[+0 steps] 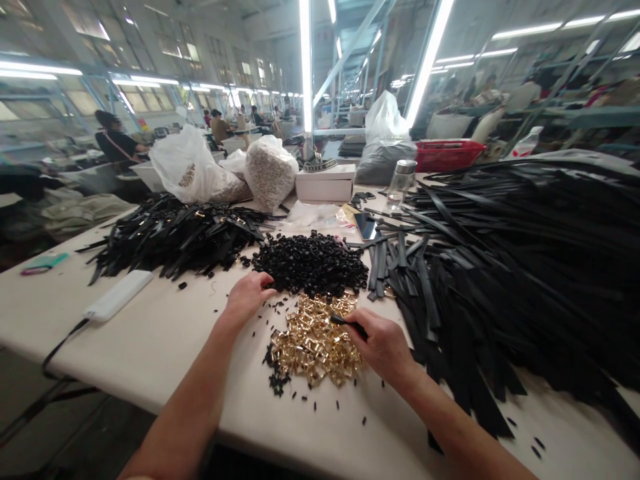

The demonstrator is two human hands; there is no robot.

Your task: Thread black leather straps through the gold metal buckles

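Note:
My right hand (383, 340) is closed around a black strap (350, 324), its end pointing left over a heap of gold-coloured metal buckles (317, 340). At the left edge of a pile of small black loops (313, 261) is my left hand (249, 295). Its thumb and forefinger are bent towards each other at the loops; whatever sits between the fingertips is too small to make out. The buckle heap lies just in front of the loop pile, between my hands. Small black bits (279, 383) are scattered around the buckles.
Black straps (480, 287) cover the right side; buckled straps (175, 237) lie at left. A white power bank (119, 295) with a cable is nearer. Behind are plastic bags (271, 170), a white box (325, 183), a phone (366, 227), a glass bottle (401, 183) and a red basket (445, 155).

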